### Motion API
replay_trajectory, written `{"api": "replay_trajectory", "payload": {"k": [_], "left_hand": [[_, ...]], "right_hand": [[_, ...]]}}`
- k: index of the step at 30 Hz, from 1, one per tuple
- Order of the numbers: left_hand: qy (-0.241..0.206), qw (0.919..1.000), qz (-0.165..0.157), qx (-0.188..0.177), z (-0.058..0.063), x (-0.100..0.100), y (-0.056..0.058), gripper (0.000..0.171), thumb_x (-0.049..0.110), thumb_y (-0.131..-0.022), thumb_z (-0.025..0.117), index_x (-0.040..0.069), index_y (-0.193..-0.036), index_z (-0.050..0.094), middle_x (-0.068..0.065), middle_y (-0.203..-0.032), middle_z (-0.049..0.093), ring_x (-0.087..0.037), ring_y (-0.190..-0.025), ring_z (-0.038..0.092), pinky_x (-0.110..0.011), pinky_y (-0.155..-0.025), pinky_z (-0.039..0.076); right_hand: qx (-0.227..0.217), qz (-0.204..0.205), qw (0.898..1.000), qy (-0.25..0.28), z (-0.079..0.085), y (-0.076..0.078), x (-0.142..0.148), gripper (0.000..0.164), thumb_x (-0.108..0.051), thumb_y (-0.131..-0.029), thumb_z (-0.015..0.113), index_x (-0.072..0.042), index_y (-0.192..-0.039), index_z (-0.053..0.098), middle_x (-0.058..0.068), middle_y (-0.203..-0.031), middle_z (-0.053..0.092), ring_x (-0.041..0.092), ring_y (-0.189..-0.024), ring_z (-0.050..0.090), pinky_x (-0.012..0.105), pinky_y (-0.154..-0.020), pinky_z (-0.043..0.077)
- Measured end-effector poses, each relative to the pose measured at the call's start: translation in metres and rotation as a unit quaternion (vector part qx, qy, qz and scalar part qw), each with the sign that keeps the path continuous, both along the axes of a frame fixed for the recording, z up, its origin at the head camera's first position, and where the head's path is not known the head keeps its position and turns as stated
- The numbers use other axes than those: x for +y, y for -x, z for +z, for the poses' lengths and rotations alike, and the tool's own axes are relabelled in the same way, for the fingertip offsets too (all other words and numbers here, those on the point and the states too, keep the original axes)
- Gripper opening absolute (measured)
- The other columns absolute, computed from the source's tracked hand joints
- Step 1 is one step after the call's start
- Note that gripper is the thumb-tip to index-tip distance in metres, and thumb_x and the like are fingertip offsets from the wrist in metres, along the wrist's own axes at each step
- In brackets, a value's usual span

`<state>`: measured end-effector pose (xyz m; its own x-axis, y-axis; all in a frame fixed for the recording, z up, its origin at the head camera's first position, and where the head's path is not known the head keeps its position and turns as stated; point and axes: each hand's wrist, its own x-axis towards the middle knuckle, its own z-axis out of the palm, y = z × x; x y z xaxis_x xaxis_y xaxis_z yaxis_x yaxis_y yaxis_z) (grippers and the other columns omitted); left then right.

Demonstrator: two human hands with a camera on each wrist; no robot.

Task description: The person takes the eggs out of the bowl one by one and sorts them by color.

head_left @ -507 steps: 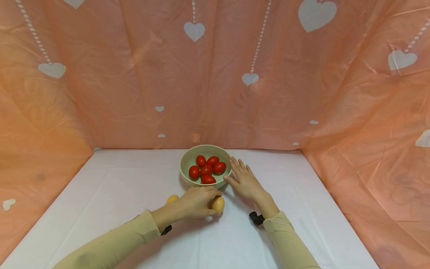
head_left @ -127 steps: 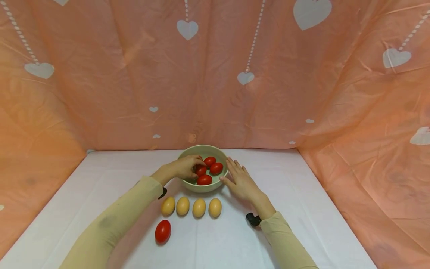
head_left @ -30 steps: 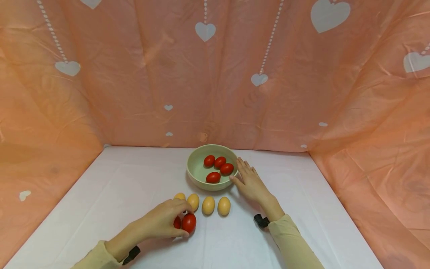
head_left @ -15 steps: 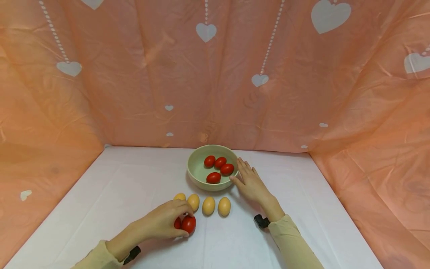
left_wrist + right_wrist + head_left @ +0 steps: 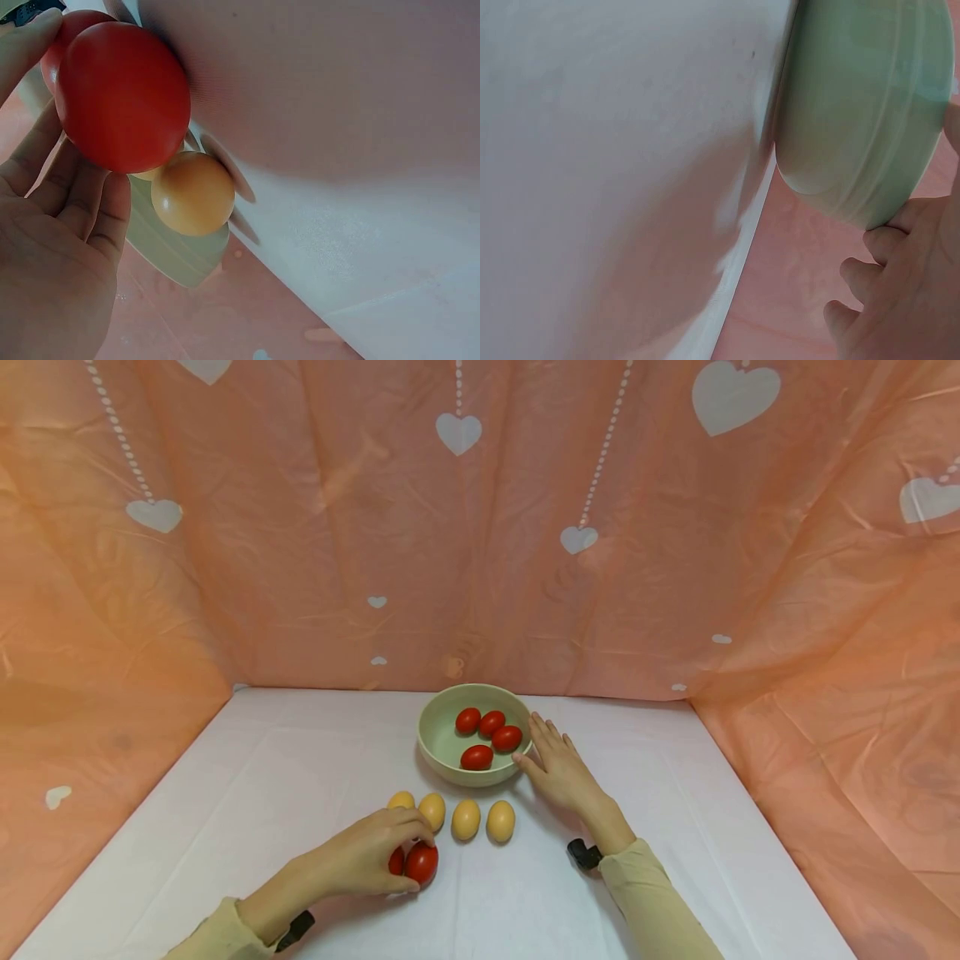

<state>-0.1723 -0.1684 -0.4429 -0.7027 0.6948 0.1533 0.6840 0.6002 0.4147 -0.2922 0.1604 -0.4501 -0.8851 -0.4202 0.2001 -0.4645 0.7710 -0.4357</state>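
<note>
My left hand pinches a red egg between thumb and fingertips, low over the white tabletop. A second red egg sits under that palm, mostly covered in the head view; in the left wrist view this nearer red egg fills the front, and the thumb lies on the one behind. Behind them runs a row of several yellow eggs, the leftmost partly hidden by the hand. My right hand rests its straight fingers against the side of a pale green bowl, with several red eggs inside.
A white cloth covers the table. Orange-pink curtain with white hearts stands behind and at both sides. A black wrist camera is strapped at the right wrist, another black camera at the left.
Earlier, my left hand set yellow eggs in a row, then reached into the bowl; two red eggs have since come out to the table. Over the last second both hands have barely moved.
</note>
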Motion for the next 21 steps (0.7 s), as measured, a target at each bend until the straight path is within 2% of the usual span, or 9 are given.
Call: {"api": "replay_trajectory", "payload": {"k": [15, 21], "left_hand": [[0.002, 1.0, -0.002, 0.005, 0.0037, 0.0021, -0.0016, 0.046, 0.03, -0.079, 0.093, 0.022, -0.118, 0.07, 0.012, -0.124, 0.064, -0.009, -0.11, 0.06, -0.033, -0.092, 0.054], [-0.009, 0.9997, -0.009, 0.022, 0.0087, 0.0044, 0.0008, 0.039, 0.029, -0.084, 0.09, 0.018, -0.117, 0.071, 0.011, -0.122, 0.066, -0.009, -0.11, 0.059, -0.033, -0.093, 0.054]], "right_hand": [[0.002, 0.003, 1.0, 0.0, -0.0012, 0.0014, 0.0005, 0.078, -0.05, -0.108, 0.048, 0.0, -0.163, 0.022, 0.014, -0.172, 0.017, 0.039, -0.158, 0.016, 0.061, -0.125, 0.013], [-0.001, 0.003, 1.0, -0.001, -0.0013, 0.0018, 0.0013, 0.079, -0.051, -0.108, 0.047, -0.001, -0.164, 0.022, 0.013, -0.172, 0.016, 0.038, -0.158, 0.015, 0.061, -0.125, 0.013]]}}
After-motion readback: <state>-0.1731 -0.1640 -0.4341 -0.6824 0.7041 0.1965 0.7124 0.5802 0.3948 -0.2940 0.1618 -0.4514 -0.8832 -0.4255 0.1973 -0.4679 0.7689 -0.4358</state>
